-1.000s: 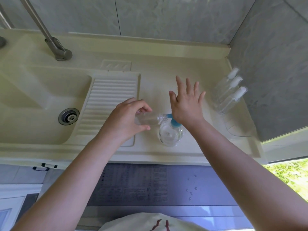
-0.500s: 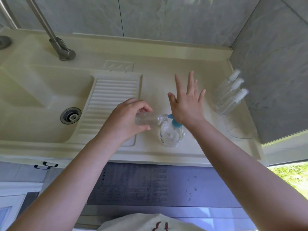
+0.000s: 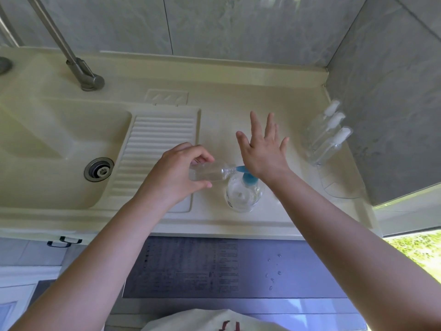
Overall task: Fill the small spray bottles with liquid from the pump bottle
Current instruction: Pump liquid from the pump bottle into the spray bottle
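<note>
A clear round pump bottle [image 3: 244, 194] with a blue pump head stands on the cream counter near its front edge. My left hand [image 3: 177, 174] holds a small clear uncapped bottle [image 3: 210, 172] on its side, its open mouth against the blue spout. The heel of my right hand [image 3: 263, 155] presses on the pump head, with the fingers straight and spread upward. Three more small spray bottles [image 3: 327, 133] with white caps lean against the right wall.
A sink basin [image 3: 59, 149] with a metal drain [image 3: 99, 172] and a ribbed washboard [image 3: 152, 149] lies to the left. A steel tap [image 3: 82, 72] rises behind it. A clear plastic tray [image 3: 338, 187] sits at the counter's right end below the spare bottles.
My hands and the two bottles hold nearly the same pose; my right hand's fingers have lifted slightly. The view shifted a little.
</note>
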`<state>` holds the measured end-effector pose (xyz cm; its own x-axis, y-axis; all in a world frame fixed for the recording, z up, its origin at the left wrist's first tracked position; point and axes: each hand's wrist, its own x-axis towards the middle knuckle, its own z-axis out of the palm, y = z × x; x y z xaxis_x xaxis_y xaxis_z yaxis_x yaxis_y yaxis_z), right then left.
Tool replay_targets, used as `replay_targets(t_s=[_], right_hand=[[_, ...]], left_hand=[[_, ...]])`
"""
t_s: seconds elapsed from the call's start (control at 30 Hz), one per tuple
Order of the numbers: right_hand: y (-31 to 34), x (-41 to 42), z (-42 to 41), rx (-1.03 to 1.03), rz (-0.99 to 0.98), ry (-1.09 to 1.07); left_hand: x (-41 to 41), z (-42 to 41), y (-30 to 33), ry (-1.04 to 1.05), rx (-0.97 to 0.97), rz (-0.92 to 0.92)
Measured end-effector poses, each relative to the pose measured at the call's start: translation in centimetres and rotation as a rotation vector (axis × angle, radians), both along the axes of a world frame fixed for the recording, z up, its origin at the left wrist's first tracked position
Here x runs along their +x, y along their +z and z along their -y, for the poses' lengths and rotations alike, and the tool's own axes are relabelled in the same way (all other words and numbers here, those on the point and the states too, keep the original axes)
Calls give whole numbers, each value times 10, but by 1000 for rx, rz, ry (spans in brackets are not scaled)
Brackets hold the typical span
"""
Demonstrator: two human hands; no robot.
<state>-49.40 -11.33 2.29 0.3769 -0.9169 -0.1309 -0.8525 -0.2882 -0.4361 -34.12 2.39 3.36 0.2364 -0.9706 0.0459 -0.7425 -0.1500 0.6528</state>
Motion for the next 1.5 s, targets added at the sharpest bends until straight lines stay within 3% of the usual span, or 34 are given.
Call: replay_targets(t_s=[0.37, 0.53, 0.63, 0.87, 1.17, 1.37, 1.5], right_hand=[[1, 3, 2, -27, 25, 20], [-10, 0, -3, 128, 118, -15], [-2, -1, 0, 63, 135, -18], [-6, -2, -4, -44, 0, 35], [-8, -2, -4, 44, 4, 20], [0, -1, -1, -57, -4, 34], [-5, -3, -3, 21, 1, 0]], left_hand=[[1, 2, -1, 4, 5, 3], [1, 1, -3, 5, 6, -8], [-1, 1, -4, -5, 7, -1], [-2, 3, -3, -4, 5, -9], [-5, 4, -4, -1, -9, -5], [-6, 5, -2, 9, -18, 1], [-8, 4, -2, 4, -13, -2]])
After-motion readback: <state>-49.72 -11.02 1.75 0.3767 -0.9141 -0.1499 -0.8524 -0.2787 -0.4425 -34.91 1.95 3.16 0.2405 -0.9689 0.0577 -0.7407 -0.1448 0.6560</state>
